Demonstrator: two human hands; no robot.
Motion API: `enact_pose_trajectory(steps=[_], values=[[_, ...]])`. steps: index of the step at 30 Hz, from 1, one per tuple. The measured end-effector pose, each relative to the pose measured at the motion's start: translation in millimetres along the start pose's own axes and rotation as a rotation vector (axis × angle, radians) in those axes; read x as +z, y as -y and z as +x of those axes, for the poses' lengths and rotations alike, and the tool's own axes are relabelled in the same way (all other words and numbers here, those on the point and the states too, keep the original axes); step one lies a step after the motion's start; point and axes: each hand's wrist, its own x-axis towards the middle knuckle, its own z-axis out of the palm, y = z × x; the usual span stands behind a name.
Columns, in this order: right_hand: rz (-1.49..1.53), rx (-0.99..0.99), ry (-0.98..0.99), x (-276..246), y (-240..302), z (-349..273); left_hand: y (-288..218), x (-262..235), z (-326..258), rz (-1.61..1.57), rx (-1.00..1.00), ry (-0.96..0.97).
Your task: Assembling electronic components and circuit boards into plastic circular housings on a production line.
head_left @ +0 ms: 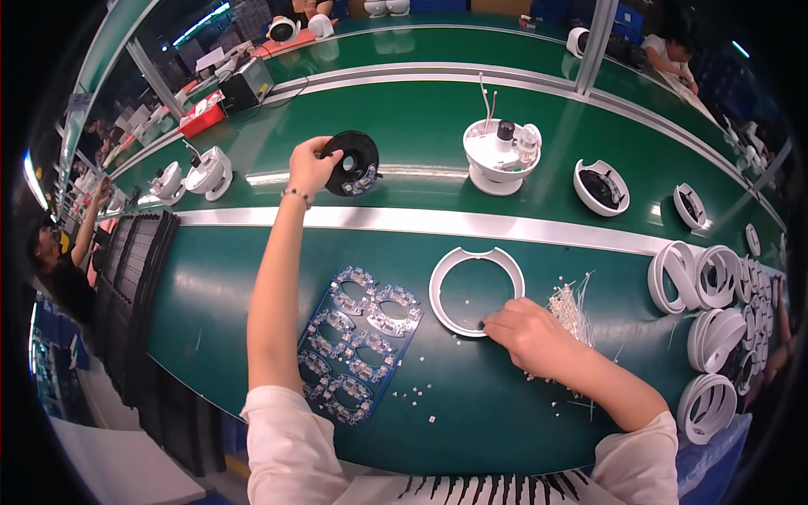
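Disc: black round part (353,162) with a centre hole, held up over the green belt beyond the metal rail (421,220), tilted toward the person.
Left hand: left hand (312,166) stretched far forward, fingers closed on the disc's left rim; a bracelet sits at the wrist.
Right hand: right hand (528,330) low on the near table, fingertips pinched at the lower right edge of the white ring (476,290); whether it has the ring or a small piece between the fingers, I cannot tell.
Ring: lies flat, gap in its top edge, just left of a heap of small clear parts (571,308).
Board: blue panel of ring-shaped circuit boards (360,341) lies beside the left forearm, with tiny white bits scattered below it.
Belt: white dome base with wires (502,154) stands to the right of the disc, apart from it.
Doing it well: I'd say keep the disc by its rim only, and steady the ring so it does not slide as the fingers work.
Side stock: white rings stacked (711,290) at the right.
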Motion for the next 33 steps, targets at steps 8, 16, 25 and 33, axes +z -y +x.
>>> enact_pose_trajectory(steps=[8,16,25,33], values=[[-0.165,0.319,-0.044,-12.0,1.0,17.9,-65.9,-22.4,-73.7,-0.667,-0.135,0.130],[0.015,0.459,0.001,-11.2,7.8,34.3,-69.8,0.6,-93.4,-0.803,0.081,0.062],[-0.111,0.403,0.167,-15.2,3.1,72.8,-91.8,-24.9,-101.0,-0.802,-0.014,0.141],[0.143,0.479,0.090,-5.8,-9.8,72.0,-96.4,-26.7,-110.1,-0.926,-0.064,0.153]])
